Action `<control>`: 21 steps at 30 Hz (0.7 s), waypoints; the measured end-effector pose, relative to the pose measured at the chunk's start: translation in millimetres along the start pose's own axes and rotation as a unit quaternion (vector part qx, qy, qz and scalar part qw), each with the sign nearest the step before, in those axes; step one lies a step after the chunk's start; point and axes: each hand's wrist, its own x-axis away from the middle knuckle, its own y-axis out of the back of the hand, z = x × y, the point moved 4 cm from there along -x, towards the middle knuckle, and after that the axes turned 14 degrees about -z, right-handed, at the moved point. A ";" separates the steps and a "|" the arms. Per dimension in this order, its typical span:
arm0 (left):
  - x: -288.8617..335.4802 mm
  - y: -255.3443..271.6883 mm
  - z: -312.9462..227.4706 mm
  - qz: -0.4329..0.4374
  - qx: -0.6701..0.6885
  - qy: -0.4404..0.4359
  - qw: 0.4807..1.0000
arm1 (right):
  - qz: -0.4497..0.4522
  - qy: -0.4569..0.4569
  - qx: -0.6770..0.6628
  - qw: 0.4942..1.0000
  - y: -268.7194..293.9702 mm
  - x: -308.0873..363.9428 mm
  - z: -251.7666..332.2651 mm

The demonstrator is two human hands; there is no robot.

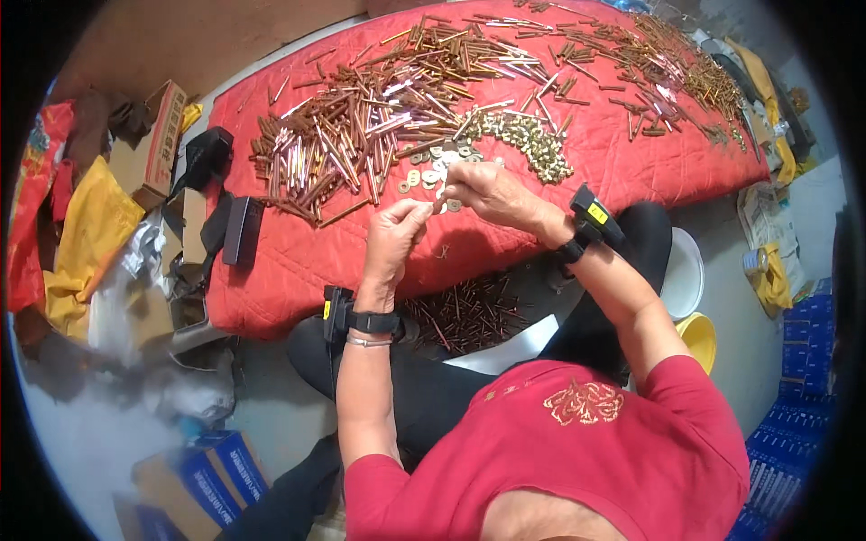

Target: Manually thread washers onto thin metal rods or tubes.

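My left hand (397,242) is closed in a pinch, fingertips close to those of my right hand (492,191), which is closed too, its fingers curled. Something small and brownish shows between them, too covered to name. They are held above the near edge of a red quilted cloth (298,261). Just beyond lie loose flat washers (431,175), silver and dull brass. A pile of small yellowish nuts (532,142) sits to their right. A large heap of thin metal rods (361,126), coppery and silvery, spreads behind on the left.
More thin metal pieces (672,63) are strewn at the far right. Below the cloth's edge lies a heap of dark bolt-like pieces (465,311). White (683,275) and yellow (699,341) buckets stand by my right leg. Cartons (212,482) and bags (95,239) lie at left; blue boxes (789,424) at right.
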 end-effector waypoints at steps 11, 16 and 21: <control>0.8 -0.4 10.2 0.032 0.081 0.068 0.994 | -0.002 -0.028 -0.129 0.991 -4.0 0.4 5.3; 2.1 3.0 8.3 -0.009 0.042 0.011 0.999 | 0.015 -0.013 -0.106 0.994 0.0 -2.5 15.1; 6.5 1.7 8.4 0.027 0.153 0.074 0.985 | 0.028 -0.077 -0.192 0.978 3.2 -3.3 13.8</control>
